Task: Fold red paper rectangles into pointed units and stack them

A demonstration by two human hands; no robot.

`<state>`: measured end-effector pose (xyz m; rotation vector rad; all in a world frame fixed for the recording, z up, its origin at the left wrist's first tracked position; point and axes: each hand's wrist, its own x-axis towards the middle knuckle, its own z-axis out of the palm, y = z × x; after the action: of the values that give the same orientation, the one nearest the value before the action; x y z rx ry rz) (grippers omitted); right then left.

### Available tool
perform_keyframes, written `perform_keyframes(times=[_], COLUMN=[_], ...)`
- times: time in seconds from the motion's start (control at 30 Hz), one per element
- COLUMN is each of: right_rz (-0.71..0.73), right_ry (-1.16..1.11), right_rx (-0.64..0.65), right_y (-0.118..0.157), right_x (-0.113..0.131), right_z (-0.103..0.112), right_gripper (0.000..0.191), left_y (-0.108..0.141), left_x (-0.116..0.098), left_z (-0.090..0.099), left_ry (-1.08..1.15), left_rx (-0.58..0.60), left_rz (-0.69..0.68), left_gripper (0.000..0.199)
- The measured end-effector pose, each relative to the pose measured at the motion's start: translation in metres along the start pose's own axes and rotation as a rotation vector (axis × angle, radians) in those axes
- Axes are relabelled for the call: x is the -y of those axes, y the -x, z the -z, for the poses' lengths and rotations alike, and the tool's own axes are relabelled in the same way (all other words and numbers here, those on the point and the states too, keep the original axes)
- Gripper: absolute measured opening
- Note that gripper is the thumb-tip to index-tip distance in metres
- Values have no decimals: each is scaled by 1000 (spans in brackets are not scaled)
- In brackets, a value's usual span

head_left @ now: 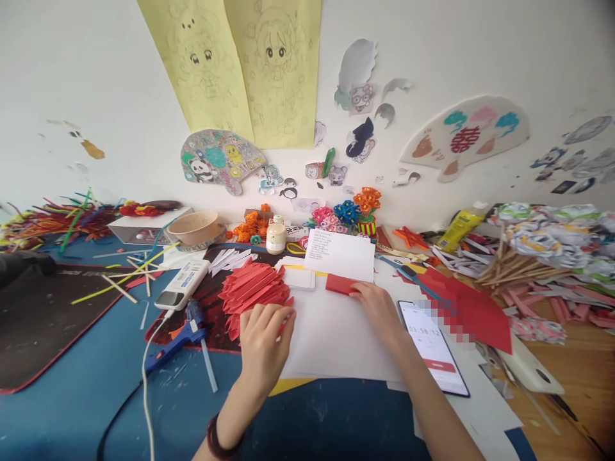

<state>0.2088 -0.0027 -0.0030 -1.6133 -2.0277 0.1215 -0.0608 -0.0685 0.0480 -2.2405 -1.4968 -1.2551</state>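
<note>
My right hand (377, 308) has its fingers and thumb closed at the right end of a small stack of red paper strips (340, 285) on white paper sheets. My left hand (266, 336) hovers in front of a large pile of folded red paper strips (252, 288). Its fingers are curled towards the thumb. A bit of red shows between them, but whether it is held or lies behind cannot be told. Just left of the red stack lies a small stack of white paper (298, 279). Beneath both stacks spread large white sheets (331, 339).
A blue glue gun (180, 339) and a white power strip (182, 285) with cables lie at left. To the right are a phone (432, 349) and red paper sheets (468, 307). A cream bottle (276, 235), a handwritten note (339, 253) and pipe-cleaner flowers (346, 212) stand behind.
</note>
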Motion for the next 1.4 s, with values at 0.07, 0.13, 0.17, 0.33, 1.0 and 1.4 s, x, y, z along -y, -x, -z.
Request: perform_keyframes(times=[0.07, 0.13, 0.17, 0.33, 1.0, 1.4], right_rz=[59, 125, 150, 192, 288, 280], right_ry=[96, 227, 280, 367, 478, -7], right_rx=[-6, -20, -26, -38, -291, -157], right_y=[2, 4, 5, 6, 37, 105], right_x=[1, 2, 3, 5, 41, 64], right_z=[2, 3, 3, -2, 11, 3], right_gripper=[29, 33, 34, 29, 22, 29], left_y=[2, 5, 7, 15, 32, 36], left_x=[-6, -11, -14, -23, -27, -22], left_z=[-4, -8, -10, -22, -25, -40], left_ry=[26, 44, 52, 68, -150, -157], left_rx=[42, 89, 114, 211, 285, 453], left_rz=[-19, -31, -38, -81, -224, -397], left_gripper=[11, 13, 14, 16, 22, 17])
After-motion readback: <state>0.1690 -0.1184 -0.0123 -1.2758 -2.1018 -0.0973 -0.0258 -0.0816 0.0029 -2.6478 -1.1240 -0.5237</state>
